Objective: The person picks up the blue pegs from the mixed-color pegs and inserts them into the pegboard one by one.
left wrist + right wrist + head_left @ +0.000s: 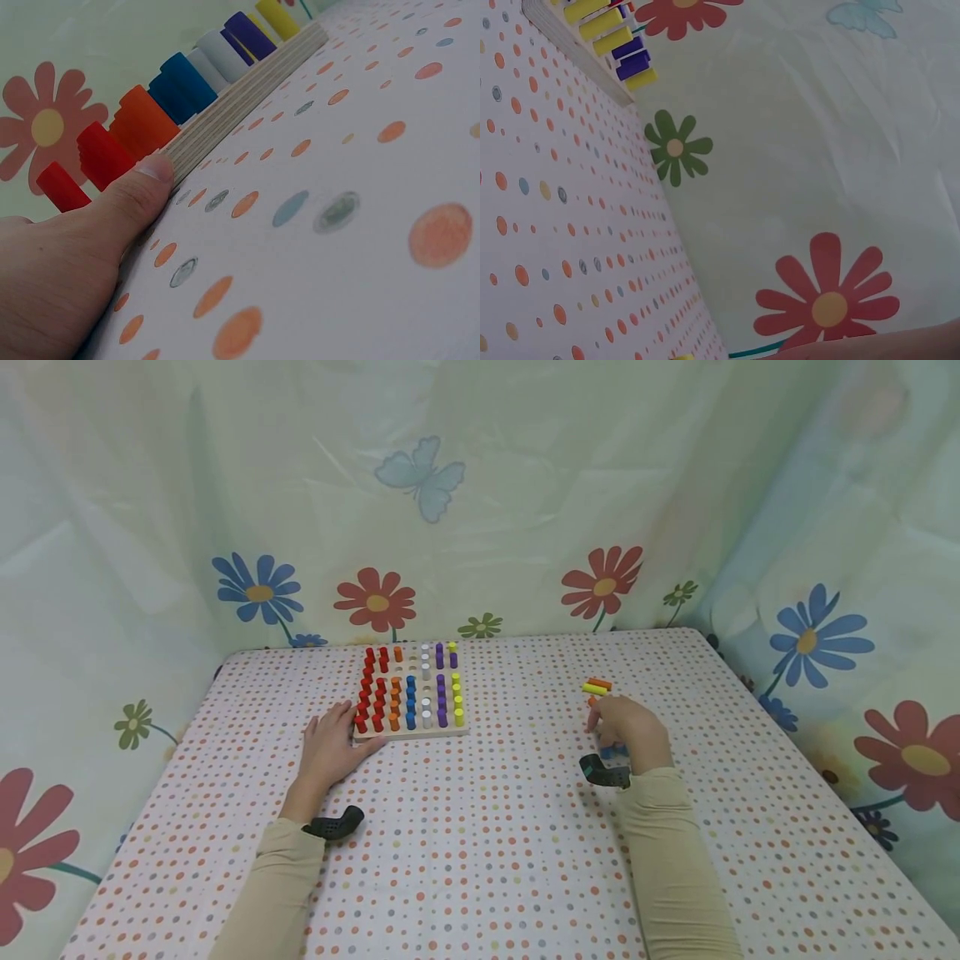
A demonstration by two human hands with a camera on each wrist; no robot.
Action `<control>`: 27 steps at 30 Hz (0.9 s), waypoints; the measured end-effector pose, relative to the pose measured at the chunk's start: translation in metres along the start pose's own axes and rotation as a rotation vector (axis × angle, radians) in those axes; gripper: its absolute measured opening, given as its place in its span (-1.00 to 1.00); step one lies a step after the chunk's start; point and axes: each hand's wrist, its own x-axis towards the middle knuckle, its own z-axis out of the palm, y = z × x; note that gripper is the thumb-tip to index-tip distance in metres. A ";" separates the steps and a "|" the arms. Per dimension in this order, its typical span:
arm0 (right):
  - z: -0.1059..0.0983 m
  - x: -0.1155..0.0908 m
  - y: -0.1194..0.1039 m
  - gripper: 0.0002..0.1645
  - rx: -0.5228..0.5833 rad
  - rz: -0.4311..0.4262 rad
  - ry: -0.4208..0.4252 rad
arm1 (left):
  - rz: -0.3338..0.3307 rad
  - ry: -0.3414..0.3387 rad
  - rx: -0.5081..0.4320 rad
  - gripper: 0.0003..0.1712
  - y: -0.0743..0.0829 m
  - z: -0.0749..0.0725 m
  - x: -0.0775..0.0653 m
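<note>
A wooden pegboard point(420, 734) lies on the dotted tablecloth point(495, 835), near the flowered backdrop point(517, 510) that rises at 12 o'clock. Its columns, from the 9 o'clock side to the 3 o'clock side, hold mainly red pegs point(377, 724), orange pegs point(394, 722), blue pegs point(411, 721), white pegs point(427, 719), purple pegs point(442, 718) and yellow pegs point(459, 717); a purple one also stands in the yellow column.

The person's left hand point(328, 753) rests around the board's 8 o'clock corner, thumb and fingers spread wide, the thumb touching the near edge as the left wrist view shows.

The right hand point(636, 731) is well apart from the board, toward its 3 o'clock, fingers pointing down. Whether they pinch anything cannot be told; the right wrist view leaves them out.

At this hand's 10 to 11 o'clock lie a loose orange peg point(601, 682) and a loose yellow peg point(595, 689); another orange piece point(592, 702) shows just beside the fingers. A blue piece point(607, 752), partly hidden, sits at its 8 o'clock.
</note>
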 end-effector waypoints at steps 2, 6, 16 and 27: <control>0.001 0.004 0.000 -0.74 -0.009 0.005 -0.004 | 0.001 -0.001 0.002 0.19 0.000 0.000 0.000; 0.001 0.005 -0.003 -0.75 -0.001 0.007 -0.021 | 0.001 0.000 -0.002 0.19 0.000 0.000 0.000; 0.001 0.000 -0.005 -0.79 -0.032 -0.051 -0.006 | 0.008 -0.011 -0.029 0.17 0.003 -0.004 -0.001; 0.003 0.006 -0.006 -0.82 0.033 -0.090 -0.010 | 0.013 -0.008 -0.022 0.17 0.002 -0.003 0.000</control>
